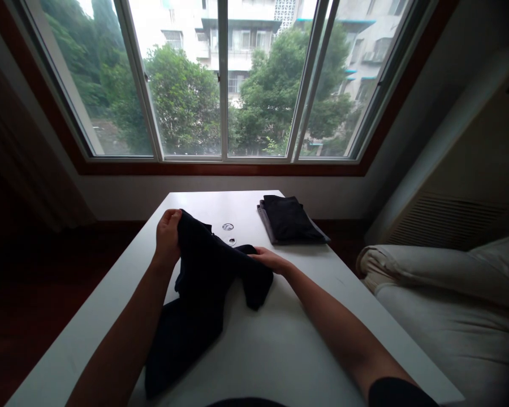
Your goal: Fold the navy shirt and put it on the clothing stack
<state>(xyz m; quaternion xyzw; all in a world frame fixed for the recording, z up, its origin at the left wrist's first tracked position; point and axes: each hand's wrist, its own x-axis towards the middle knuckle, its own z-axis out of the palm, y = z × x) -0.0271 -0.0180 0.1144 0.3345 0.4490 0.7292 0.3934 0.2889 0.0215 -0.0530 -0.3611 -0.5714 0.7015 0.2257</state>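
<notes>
A rumpled black garment, which looks like a pair of trousers [203, 265], is stretched between my two hands over the white table [280, 339]. My left hand [168, 234] is closed on its upper left corner, lifting that part off the surface. At the other side my right hand [269, 259] pinches the cloth, partly covered by a fold. One long part of the garment trails toward the near left and rests on the tabletop. A shorter part droops below my right hand.
Folded dark and grey clothes [290, 220] lie stacked at the table's far right. Two small round marks or stickers [228, 226] show beyond the garment. A pale sofa [445, 305] stands to the right, and a wide window [223, 85] is behind the table.
</notes>
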